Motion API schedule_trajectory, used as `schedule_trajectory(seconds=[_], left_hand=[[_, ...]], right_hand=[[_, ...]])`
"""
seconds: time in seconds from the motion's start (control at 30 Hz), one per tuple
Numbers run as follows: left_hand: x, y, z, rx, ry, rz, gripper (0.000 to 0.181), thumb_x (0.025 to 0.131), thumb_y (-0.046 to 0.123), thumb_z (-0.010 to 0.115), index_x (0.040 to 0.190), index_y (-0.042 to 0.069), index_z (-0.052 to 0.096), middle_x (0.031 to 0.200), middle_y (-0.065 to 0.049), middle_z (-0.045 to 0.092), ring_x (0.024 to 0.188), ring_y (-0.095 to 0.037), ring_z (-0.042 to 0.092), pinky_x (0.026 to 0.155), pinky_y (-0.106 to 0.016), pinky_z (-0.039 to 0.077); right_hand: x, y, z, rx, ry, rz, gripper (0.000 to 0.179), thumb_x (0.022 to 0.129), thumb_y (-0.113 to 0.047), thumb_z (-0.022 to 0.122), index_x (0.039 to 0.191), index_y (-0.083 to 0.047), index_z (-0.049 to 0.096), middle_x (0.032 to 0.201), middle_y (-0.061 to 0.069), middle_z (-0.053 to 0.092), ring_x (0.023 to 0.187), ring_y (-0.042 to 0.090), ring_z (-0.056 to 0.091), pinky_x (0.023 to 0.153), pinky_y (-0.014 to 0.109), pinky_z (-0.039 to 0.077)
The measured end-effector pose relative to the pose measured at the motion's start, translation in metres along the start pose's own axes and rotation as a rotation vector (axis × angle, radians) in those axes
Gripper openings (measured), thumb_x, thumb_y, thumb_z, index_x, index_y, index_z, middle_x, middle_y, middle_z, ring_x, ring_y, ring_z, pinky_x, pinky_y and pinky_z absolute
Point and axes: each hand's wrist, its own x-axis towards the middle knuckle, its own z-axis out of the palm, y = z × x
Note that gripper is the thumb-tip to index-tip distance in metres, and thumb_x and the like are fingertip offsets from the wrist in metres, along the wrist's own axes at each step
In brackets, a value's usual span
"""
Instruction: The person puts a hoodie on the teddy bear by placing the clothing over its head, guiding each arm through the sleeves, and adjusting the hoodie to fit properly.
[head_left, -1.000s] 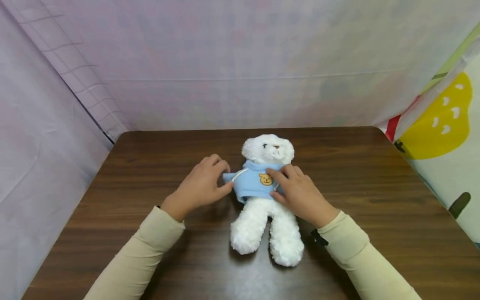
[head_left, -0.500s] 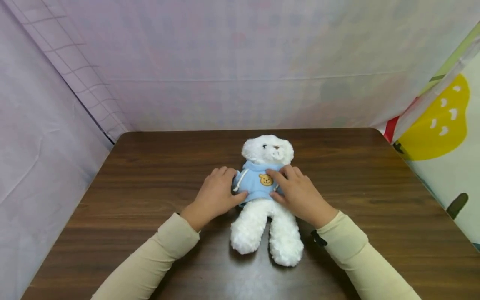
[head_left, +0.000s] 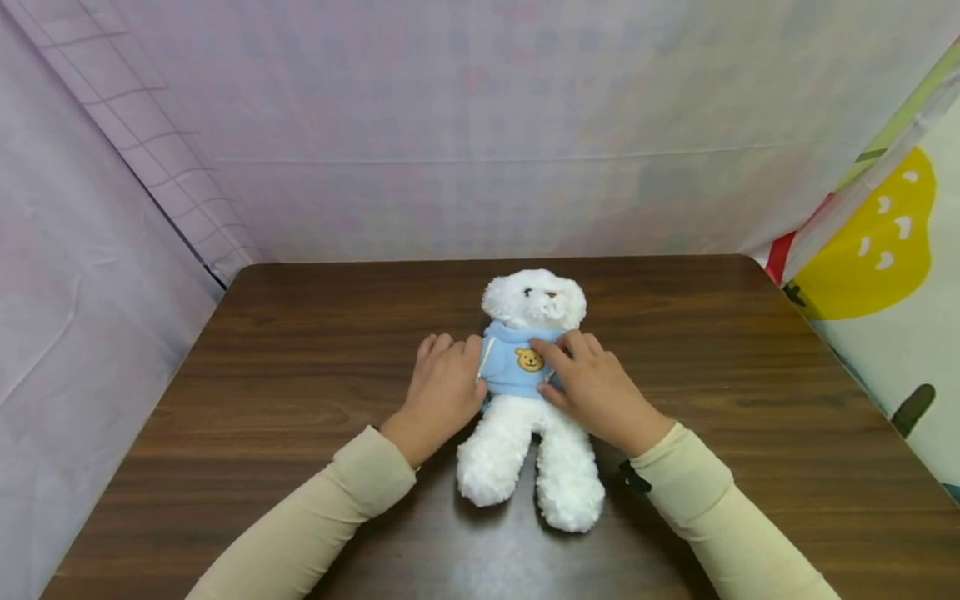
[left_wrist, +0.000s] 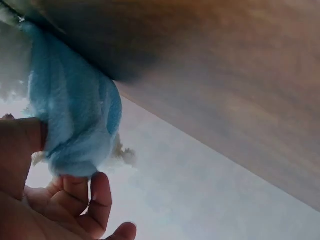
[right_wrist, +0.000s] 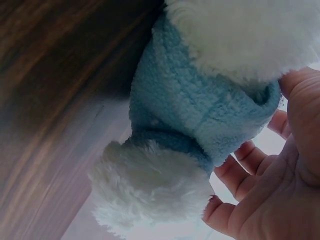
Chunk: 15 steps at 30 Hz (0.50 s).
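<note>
A white plush teddy bear (head_left: 536,296) lies on its back, head toward the far edge, legs toward me. It wears a light blue hoodie (head_left: 506,371) with a brown bear-face badge (head_left: 529,359) and white drawstrings. My left hand (head_left: 442,390) grips the hoodie's left side; the left wrist view shows the thumb and curled fingers (left_wrist: 101,200) against the blue cloth. On the other side, my right hand (head_left: 606,387) pinches the hoodie front beside the badge. White fur (right_wrist: 155,187) bulges below the blue fabric in the right wrist view. The bear's arms are hidden in the head view.
The bear rests on a dark brown wooden table (head_left: 300,350) with rounded far corners. A pale fabric curtain (head_left: 480,167) hangs behind it. On the right is a cloth (head_left: 862,242) with a yellow print.
My left hand has moved right onto the hoodie's left side, and the blue part sticking out there is now covered. My right hand and the bear have stayed nearly still.
</note>
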Motion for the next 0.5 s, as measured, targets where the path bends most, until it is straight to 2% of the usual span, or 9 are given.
schedule_trajectory(seconds=[0.17,0.3,0.4,0.5], left_hand=[[0.001,-0.003,0.000,0.019,0.077,-0.006,0.018,0.081,0.009,0.068,0.084,0.011,0.050,0.070,-0.002,0.056,0.084,-0.029,0.053,0.107,-0.055,0.032],[0.000,-0.007,-0.003,0.046,0.092,0.012,0.018,0.082,0.015,0.072,0.081,0.010,0.055,0.075,-0.004,0.060,0.091,-0.030,0.055,0.108,-0.055,0.032],[-0.002,-0.009,-0.004,0.065,0.088,0.085,0.021,0.083,0.022,0.076,0.079,0.009,0.060,0.083,-0.006,0.064,0.098,-0.029,0.056,0.104,-0.050,0.037],[-0.005,-0.012,-0.004,0.029,0.098,0.207,0.020,0.085,0.025,0.076,0.079,0.010,0.064,0.087,-0.005,0.065,0.103,-0.028,0.056,0.100,-0.043,0.043]], right_hand=[[0.001,-0.002,0.001,0.006,-0.004,-0.006,0.059,0.088,-0.026,0.078,0.137,-0.003,0.056,0.106,0.016,0.051,0.086,0.029,0.048,0.061,0.039,0.043],[0.000,-0.002,0.002,0.002,-0.012,0.000,0.059,0.088,-0.027,0.078,0.137,-0.003,0.056,0.107,0.016,0.051,0.087,0.029,0.048,0.061,0.039,0.043],[0.000,-0.001,0.001,-0.010,-0.014,0.007,0.059,0.088,-0.027,0.078,0.137,-0.003,0.056,0.107,0.016,0.051,0.087,0.029,0.048,0.061,0.039,0.043],[0.000,0.000,0.000,-0.011,-0.017,0.012,0.059,0.088,-0.027,0.078,0.137,-0.004,0.056,0.107,0.016,0.051,0.087,0.030,0.048,0.060,0.040,0.043]])
